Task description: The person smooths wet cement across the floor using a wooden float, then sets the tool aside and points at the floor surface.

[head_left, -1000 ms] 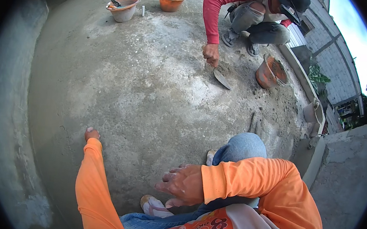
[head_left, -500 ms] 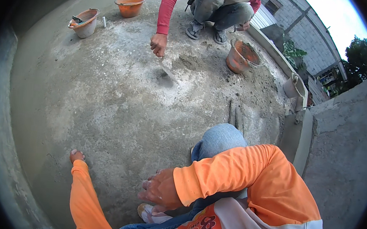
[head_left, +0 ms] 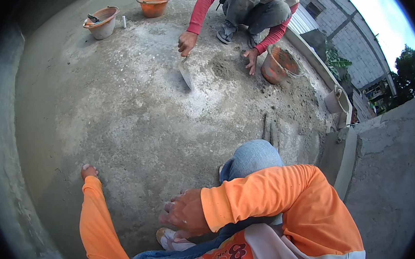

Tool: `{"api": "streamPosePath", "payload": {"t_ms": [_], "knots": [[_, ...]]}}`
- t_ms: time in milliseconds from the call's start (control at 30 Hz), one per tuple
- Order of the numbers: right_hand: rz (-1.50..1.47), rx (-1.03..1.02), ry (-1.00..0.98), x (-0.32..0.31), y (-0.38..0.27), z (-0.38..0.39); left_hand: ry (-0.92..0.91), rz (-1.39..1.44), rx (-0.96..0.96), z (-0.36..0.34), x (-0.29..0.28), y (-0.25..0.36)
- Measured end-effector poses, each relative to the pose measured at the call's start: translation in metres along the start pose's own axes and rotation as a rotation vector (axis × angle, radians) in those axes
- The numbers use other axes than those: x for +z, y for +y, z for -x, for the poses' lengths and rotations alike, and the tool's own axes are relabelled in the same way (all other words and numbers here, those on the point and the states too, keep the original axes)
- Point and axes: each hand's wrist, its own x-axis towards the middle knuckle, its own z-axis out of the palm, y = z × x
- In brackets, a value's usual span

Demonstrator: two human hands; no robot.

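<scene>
My left hand is low over the grey concrete floor, at the end of an outstretched arm in an orange sleeve. Its fingers look curled; whatever they may hold is hidden. Nearer to me, my right hand hangs beside my bent knee and above my sandalled foot. Its dusty fingers are spread apart and nothing shows in them. Across the floor a squatting co-worker holds a trowel in one hand, its blade over a pale, powdery patch. The co-worker's other hand is beside an orange bucket.
An orange bucket and a paler bucket with a tool in it stand at the far left. Loose mortar lies at the right, near another bucket by the low edge wall. A wall borders the left.
The co-worker's trowel has swung to a steeper angle and shifted slightly left. The co-worker's other hand has come down beside the orange bucket. My hands have barely moved.
</scene>
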Motion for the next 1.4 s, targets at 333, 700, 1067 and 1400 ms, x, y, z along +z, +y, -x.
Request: {"api": "streamPosePath", "payload": {"t_ms": [333,700,1067,1400], "knots": [[0.076,-0.056,0.080,0.007,0.003,0.002,-0.012,0.024,0.001,0.007,-0.001,0.001],[0.023,-0.040,0.016,0.003,0.001,-0.002,0.007,0.018,0.011,0.008,-0.007,-0.006],[0.006,0.014,0.037,0.006,0.002,-0.010,-0.051,-0.039,-0.031,-0.037,-0.007,-0.026],[0.000,-0.030,-0.041,0.002,0.003,-0.005,-0.039,-0.055,-0.054,-0.039,-0.005,-0.042]]}}
